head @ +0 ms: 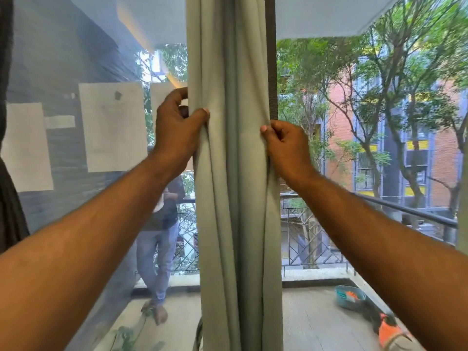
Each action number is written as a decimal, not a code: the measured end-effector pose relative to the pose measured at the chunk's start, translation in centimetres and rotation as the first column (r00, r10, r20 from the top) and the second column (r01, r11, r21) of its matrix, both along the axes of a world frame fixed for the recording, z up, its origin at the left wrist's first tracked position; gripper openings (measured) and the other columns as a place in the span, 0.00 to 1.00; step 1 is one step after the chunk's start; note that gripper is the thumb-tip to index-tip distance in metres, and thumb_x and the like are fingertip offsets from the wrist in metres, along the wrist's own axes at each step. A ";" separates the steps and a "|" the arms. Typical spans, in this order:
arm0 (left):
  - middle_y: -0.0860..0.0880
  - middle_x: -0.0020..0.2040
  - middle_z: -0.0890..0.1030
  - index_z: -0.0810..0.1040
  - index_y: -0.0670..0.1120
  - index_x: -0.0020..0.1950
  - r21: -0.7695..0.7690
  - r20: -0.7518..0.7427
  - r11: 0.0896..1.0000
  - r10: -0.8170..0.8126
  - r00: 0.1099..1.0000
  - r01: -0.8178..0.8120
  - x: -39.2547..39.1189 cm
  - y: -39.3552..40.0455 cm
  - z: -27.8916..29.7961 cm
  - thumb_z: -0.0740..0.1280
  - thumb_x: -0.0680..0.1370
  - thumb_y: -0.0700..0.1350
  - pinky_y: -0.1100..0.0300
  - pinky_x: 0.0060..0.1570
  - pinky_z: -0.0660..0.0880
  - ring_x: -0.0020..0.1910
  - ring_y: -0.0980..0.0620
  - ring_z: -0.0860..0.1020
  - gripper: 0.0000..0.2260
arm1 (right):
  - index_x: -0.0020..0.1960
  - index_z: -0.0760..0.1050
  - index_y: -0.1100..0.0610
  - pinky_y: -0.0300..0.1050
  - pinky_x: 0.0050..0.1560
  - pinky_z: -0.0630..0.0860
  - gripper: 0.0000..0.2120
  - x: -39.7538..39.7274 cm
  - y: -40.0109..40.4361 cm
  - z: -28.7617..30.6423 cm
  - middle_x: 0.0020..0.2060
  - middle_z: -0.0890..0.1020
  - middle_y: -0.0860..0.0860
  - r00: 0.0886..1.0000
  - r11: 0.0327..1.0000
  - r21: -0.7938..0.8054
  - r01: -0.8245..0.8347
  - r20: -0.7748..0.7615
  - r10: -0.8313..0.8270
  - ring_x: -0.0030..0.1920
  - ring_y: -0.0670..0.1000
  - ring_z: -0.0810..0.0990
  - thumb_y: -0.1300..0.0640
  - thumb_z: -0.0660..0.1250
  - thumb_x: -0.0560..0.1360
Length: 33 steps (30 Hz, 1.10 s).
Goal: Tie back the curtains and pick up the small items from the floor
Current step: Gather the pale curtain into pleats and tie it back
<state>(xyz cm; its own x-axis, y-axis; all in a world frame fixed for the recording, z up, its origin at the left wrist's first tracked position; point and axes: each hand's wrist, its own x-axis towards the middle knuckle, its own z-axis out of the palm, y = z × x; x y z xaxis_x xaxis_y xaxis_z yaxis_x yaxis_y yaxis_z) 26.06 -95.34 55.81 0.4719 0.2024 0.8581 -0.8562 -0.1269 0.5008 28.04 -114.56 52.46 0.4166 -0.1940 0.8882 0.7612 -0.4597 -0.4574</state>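
item: pale green fabric curtain (235,173), gathered into a hanging bundle before the window's middle. left hand (177,125) and right hand (283,144) pinch its opposite edges. likely soft, light, slippery; grip mid-height, around the folds.

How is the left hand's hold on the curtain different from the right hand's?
The left hand sits higher on the curtain, at its left edge; the right hand sits lower, at the right edge. The left hand's thumb lies across the front folds with the fingers curled behind; the right hand is closed into a tighter fist on the edge fabric. Both grip the same bunched grey-green curtain.
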 end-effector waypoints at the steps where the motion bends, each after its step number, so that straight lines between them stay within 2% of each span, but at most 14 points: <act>1: 0.52 0.40 0.83 0.76 0.49 0.55 -0.017 0.001 1.000 0.020 1.000 -0.020 -0.1 0.5 0.0 0.68 0.72 0.37 0.60 0.41 0.78 0.36 0.56 0.80 0.14 | 0.40 0.76 0.67 0.54 0.39 0.75 0.18 0.0 -0.9 -0.1 0.34 0.79 0.65 0.998 0.998 -0.004 0.061 0.016 -0.061 0.33 0.53 0.74 0.50 0.63 0.74; 4: 0.54 0.39 0.83 0.75 0.49 0.53 -0.020 -0.004 1.000 -0.013 1.000 0.013 -0.7 0.2 -0.2 0.68 0.74 0.35 0.63 0.38 0.78 0.35 0.59 0.80 0.12 | 0.35 0.74 0.65 0.49 0.34 0.69 0.16 -0.7 -1.2 0.1 0.27 0.73 0.60 0.998 0.999 -0.013 0.048 0.037 -0.047 0.31 0.49 0.68 0.53 0.66 0.74; 7: 0.53 0.39 0.84 0.79 0.47 0.48 0.067 -0.044 0.985 -0.157 0.987 0.160 -1.3 -2.5 -0.9 0.68 0.76 0.34 0.58 0.42 0.81 0.39 0.56 0.83 0.08 | 0.38 0.79 0.64 0.54 0.37 0.75 0.13 -1.9 2.0 0.2 0.32 0.79 0.62 0.992 0.987 -0.101 -0.122 0.009 0.124 0.33 0.51 0.75 0.54 0.68 0.73; 9: 0.50 0.43 0.85 0.81 0.47 0.47 0.072 -0.050 0.982 -0.169 0.984 0.172 -1.3 -3.5 -1.3 0.68 0.77 0.36 0.54 0.49 0.81 0.44 0.52 0.84 0.07 | 0.38 0.80 0.60 0.55 0.39 0.78 0.11 -2.3 3.1 0.1 0.32 0.81 0.57 0.982 0.979 -0.073 -0.189 -0.008 0.189 0.34 0.54 0.79 0.54 0.68 0.74; 12: 0.48 0.42 0.84 0.82 0.47 0.47 0.069 -0.086 0.980 -0.182 0.980 0.188 -1.3 -3.2 -1.6 0.66 0.79 0.37 0.56 0.45 0.81 0.43 0.51 0.82 0.07 | 0.32 0.74 0.48 0.39 0.35 0.71 0.13 -2.4 2.8 -0.5 0.24 0.75 0.40 0.964 0.964 -0.029 -0.265 -0.018 0.264 0.29 0.41 0.73 0.54 0.72 0.73; 15: 0.51 0.42 0.84 0.81 0.50 0.47 0.124 -0.119 0.969 -0.198 0.973 0.212 -1.5 -3.1 -1.9 0.64 0.80 0.37 0.58 0.45 0.81 0.43 0.53 0.83 0.10 | 0.36 0.77 0.47 0.36 0.36 0.75 0.09 -1.8 2.5 -0.9 0.28 0.79 0.41 0.966 0.966 -0.007 -0.258 -0.020 0.258 0.33 0.38 0.77 0.56 0.72 0.74; 17: 0.55 0.39 0.84 0.82 0.51 0.45 0.162 -0.069 0.981 -0.094 0.993 0.104 -1.3 -2.6 -2.1 0.64 0.78 0.35 0.58 0.43 0.81 0.41 0.57 0.82 0.12 | 0.37 0.79 0.57 0.44 0.36 0.76 0.10 -1.2 2.1 -1.0 0.29 0.80 0.50 0.977 0.977 0.000 -0.211 -0.015 0.211 0.34 0.43 0.76 0.55 0.69 0.75; 19: 0.51 0.34 0.81 0.82 0.46 0.42 0.170 0.048 0.968 0.181 0.982 -0.187 -0.3 -0.8 -2.1 0.64 0.74 0.38 0.53 0.41 0.78 0.36 0.54 0.78 0.08 | 0.41 0.77 0.66 0.55 0.40 0.77 0.16 -0.4 1.5 -1.1 0.36 0.80 0.65 0.988 0.988 0.013 -0.154 0.002 0.154 0.35 0.55 0.77 0.52 0.67 0.75; 21: 0.46 0.34 0.78 0.80 0.42 0.40 0.098 0.073 0.893 0.434 0.898 -0.440 1.0 1.5 -2.4 0.62 0.70 0.41 0.51 0.40 0.75 0.35 0.50 0.75 0.07 | 0.45 0.76 0.67 0.61 0.46 0.78 0.16 -0.3 1.2 -1.3 0.41 0.80 0.67 0.991 0.990 0.050 -0.131 0.002 0.131 0.43 0.65 0.79 0.53 0.66 0.75; 22: 0.44 0.34 0.78 0.79 0.42 0.40 0.083 0.052 0.880 0.465 0.884 -0.468 1.3 1.9 -2.7 0.62 0.70 0.42 0.50 0.41 0.75 0.35 0.49 0.74 0.08 | 0.45 0.76 0.67 0.62 0.47 0.78 0.15 -0.3 1.4 -1.4 0.41 0.80 0.66 0.992 0.991 0.050 -0.124 -0.004 0.124 0.44 0.64 0.79 0.53 0.65 0.76; 26: 0.44 0.35 0.80 0.84 0.46 0.43 0.248 -0.062 0.965 0.109 0.992 -0.090 0.5 -1.3 -4.1 0.67 0.74 0.44 0.50 0.33 0.79 0.33 0.46 0.79 0.06 | 0.41 0.76 0.56 0.42 0.39 0.74 0.07 -1.4 4.5 -1.5 0.31 0.77 0.45 0.984 0.983 -0.018 -0.181 -0.003 0.181 0.35 0.44 0.76 0.59 0.64 0.78; 27: 0.45 0.36 0.82 0.84 0.48 0.44 0.245 -0.090 0.969 0.051 0.995 -0.028 0.2 -2.1 -4.3 0.67 0.76 0.44 0.52 0.31 0.80 0.35 0.47 0.81 0.06 | 0.42 0.77 0.55 0.42 0.39 0.74 0.07 -1.5 5.0 -1.5 0.32 0.77 0.44 0.979 0.979 -0.007 -0.203 -0.011 0.203 0.35 0.43 0.77 0.58 0.64 0.78; 30: 0.44 0.38 0.83 0.84 0.46 0.46 0.148 -0.197 0.981 -0.097 0.976 0.127 -0.2 -2.3 -4.1 0.65 0.78 0.39 0.56 0.35 0.79 0.37 0.50 0.82 0.08 | 0.49 0.81 0.59 0.55 0.50 0.80 0.08 -1.3 4.7 -2.2 0.41 0.83 0.54 0.953 0.953 0.053 -0.299 -0.038 0.301 0.45 0.54 0.82 0.55 0.66 0.78; 33: 0.44 0.40 0.85 0.83 0.43 0.49 0.037 -0.305 0.960 -0.255 0.917 0.279 -0.3 -1.6 -4.1 0.61 0.79 0.37 0.56 0.34 0.79 0.38 0.48 0.83 0.11 | 0.58 0.79 0.56 0.55 0.57 0.78 0.14 -1.0 4.1 -3.2 0.51 0.83 0.52 0.948 0.950 0.056 -0.307 -0.067 0.311 0.54 0.50 0.81 0.53 0.69 0.74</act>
